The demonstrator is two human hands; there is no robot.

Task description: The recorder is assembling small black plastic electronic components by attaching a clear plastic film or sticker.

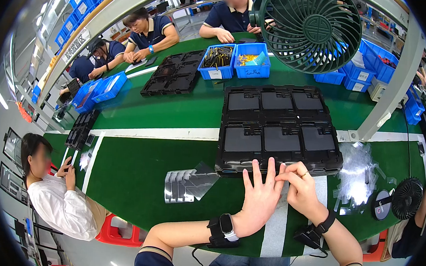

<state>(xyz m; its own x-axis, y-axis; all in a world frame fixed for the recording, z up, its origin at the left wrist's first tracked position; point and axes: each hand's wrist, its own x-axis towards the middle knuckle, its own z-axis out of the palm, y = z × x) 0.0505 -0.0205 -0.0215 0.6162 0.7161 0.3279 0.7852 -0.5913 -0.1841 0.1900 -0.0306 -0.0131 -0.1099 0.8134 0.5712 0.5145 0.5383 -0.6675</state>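
Note:
My left hand [260,199] is stretched out with its fingers spread, holding nothing, just in front of the near edge of a black tray [279,170]. Close beside it my right hand [303,191] is closed in a pinch, its fingertips touching or nearly touching the side of my left hand. Whether anything small is between those fingertips cannot be made out. Flat dark rectangular pieces [243,139] sit in the compartments of the tray. Left of my hands, clear film strips with grey patches [180,185] lie on the green table [127,176].
A pile of clear film scraps [357,171] lies to the right, near a small black fan [406,198]. A large green fan [309,31] hangs above the tray. Blue bins [252,69] and another black tray [173,72] stand farther back. Several people work around the table.

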